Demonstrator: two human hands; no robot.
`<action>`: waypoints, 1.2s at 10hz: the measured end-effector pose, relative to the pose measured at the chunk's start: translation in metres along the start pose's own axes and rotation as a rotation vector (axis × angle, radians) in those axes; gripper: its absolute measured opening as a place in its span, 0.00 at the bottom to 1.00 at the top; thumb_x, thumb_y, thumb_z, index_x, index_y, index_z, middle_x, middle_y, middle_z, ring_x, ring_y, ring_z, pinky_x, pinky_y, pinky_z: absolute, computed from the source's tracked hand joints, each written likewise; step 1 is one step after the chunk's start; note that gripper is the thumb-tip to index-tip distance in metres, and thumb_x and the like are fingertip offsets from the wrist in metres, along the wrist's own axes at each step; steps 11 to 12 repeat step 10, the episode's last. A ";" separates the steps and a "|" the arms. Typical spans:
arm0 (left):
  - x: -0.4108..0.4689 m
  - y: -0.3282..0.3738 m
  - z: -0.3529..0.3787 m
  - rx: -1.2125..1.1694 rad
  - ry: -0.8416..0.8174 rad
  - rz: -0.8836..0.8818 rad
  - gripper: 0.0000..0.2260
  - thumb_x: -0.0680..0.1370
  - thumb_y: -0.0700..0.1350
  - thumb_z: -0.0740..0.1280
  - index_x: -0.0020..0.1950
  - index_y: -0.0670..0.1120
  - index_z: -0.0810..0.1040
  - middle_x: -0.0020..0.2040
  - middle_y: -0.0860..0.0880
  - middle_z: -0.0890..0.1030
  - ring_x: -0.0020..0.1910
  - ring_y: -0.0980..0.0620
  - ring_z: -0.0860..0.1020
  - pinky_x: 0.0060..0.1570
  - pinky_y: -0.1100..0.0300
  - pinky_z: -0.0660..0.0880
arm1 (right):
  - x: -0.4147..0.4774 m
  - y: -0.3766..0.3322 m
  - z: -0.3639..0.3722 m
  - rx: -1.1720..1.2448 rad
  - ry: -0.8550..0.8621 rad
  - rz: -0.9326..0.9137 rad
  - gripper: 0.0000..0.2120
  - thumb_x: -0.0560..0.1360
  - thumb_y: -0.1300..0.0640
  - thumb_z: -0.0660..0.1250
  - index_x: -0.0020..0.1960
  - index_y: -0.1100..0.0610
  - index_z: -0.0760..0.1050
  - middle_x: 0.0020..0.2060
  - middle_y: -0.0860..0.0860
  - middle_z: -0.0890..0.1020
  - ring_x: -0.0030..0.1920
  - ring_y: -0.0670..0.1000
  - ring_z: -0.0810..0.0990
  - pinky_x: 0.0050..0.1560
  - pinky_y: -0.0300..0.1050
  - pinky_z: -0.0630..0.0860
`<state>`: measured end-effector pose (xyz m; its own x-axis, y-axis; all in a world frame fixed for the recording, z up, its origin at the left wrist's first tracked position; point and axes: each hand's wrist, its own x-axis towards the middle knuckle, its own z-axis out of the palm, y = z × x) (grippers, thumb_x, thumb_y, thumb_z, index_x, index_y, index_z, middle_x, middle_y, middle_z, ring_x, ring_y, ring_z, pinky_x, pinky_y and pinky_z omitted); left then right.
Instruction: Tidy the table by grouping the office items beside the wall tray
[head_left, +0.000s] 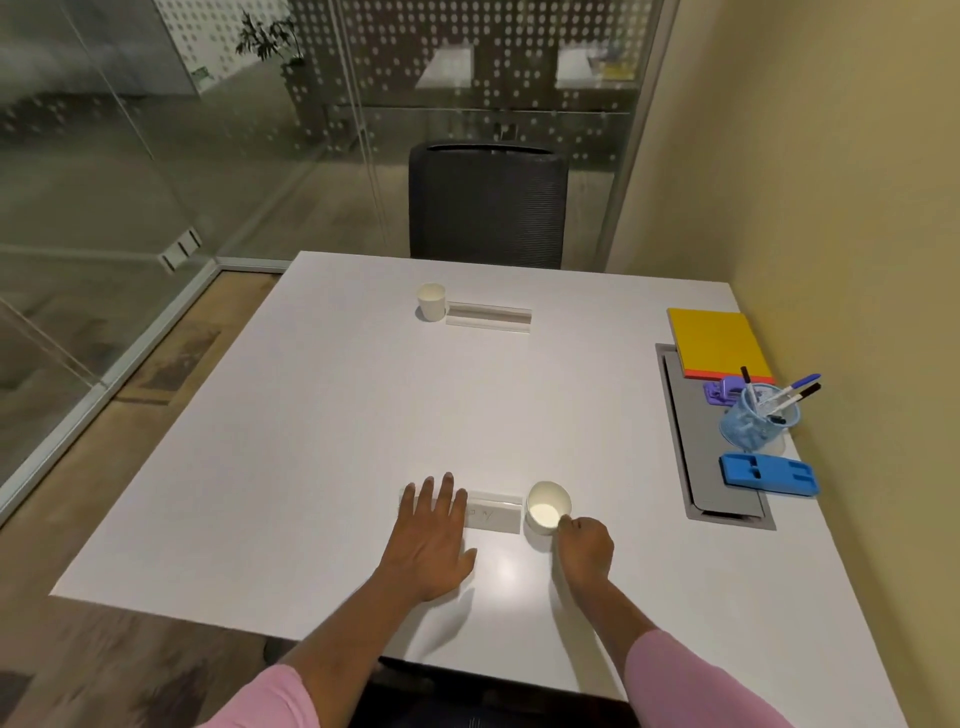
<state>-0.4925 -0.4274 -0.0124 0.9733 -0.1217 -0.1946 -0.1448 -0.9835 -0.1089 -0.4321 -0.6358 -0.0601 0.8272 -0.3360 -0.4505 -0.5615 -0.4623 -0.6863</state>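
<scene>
By the right wall a grey recessed tray (691, 447) runs along the white table (311, 441). On and beside it lie a yellow notebook (719, 340), a purple stapler (724, 392), a clear blue pen cup (756, 423) holding markers, and a blue holder (769, 475). My left hand (431, 540) rests flat on the table, fingers spread, partly over a small cable flap (493, 514). My right hand (584, 548) pinches the rim of a tilted white paper cup (545, 512) near the front edge.
A second white paper cup (432, 301) stands at the far side beside another cable flap (488, 314). A dark office chair (485, 202) faces the far edge. Glass walls stand behind and to the left.
</scene>
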 end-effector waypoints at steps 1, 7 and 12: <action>-0.002 -0.003 0.000 0.016 0.008 -0.012 0.33 0.70 0.60 0.65 0.68 0.39 0.73 0.69 0.36 0.72 0.65 0.34 0.73 0.64 0.36 0.69 | -0.002 -0.002 0.002 -0.013 -0.016 -0.001 0.15 0.74 0.59 0.61 0.29 0.58 0.66 0.27 0.52 0.72 0.29 0.53 0.70 0.31 0.45 0.64; -0.018 -0.018 -0.005 0.004 0.117 -0.083 0.34 0.68 0.61 0.69 0.66 0.39 0.75 0.67 0.36 0.74 0.64 0.34 0.74 0.62 0.35 0.70 | -0.030 -0.018 -0.004 -0.380 0.078 -0.024 0.24 0.80 0.43 0.51 0.52 0.59 0.78 0.48 0.55 0.83 0.57 0.59 0.74 0.53 0.51 0.73; -0.041 -0.039 -0.043 -0.055 0.219 -0.141 0.35 0.73 0.60 0.63 0.73 0.39 0.66 0.73 0.36 0.66 0.70 0.33 0.66 0.69 0.34 0.61 | -0.084 -0.058 -0.006 -0.492 0.231 -0.376 0.24 0.76 0.40 0.58 0.63 0.57 0.73 0.57 0.54 0.78 0.64 0.58 0.69 0.59 0.52 0.72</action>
